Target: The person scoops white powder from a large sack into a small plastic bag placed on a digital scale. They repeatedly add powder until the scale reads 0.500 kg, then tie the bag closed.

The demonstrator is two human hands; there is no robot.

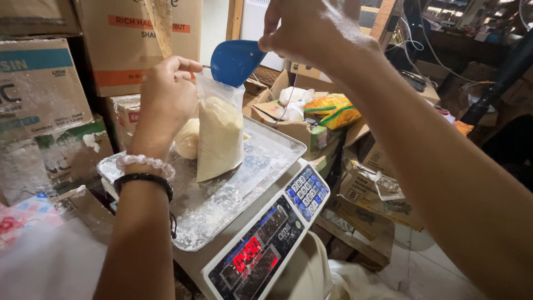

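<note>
Left hand (166,100): pinches the bag's rim – holds it open.
Right hand (302,33): grips the blue scoop (234,60) over the opening.
Clear bag (220,136): upright on the scale tray (244,178), part-filled with pale powder.

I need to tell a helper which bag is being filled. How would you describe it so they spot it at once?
Find the digital scale with its powder-dusted steel tray. On the tray stands a clear plastic bag of pale yellow powder, its mouth held open by the left hand under a blue scoop in the right hand. Unlike the rounded bag behind it, it stands tall and open.
</note>
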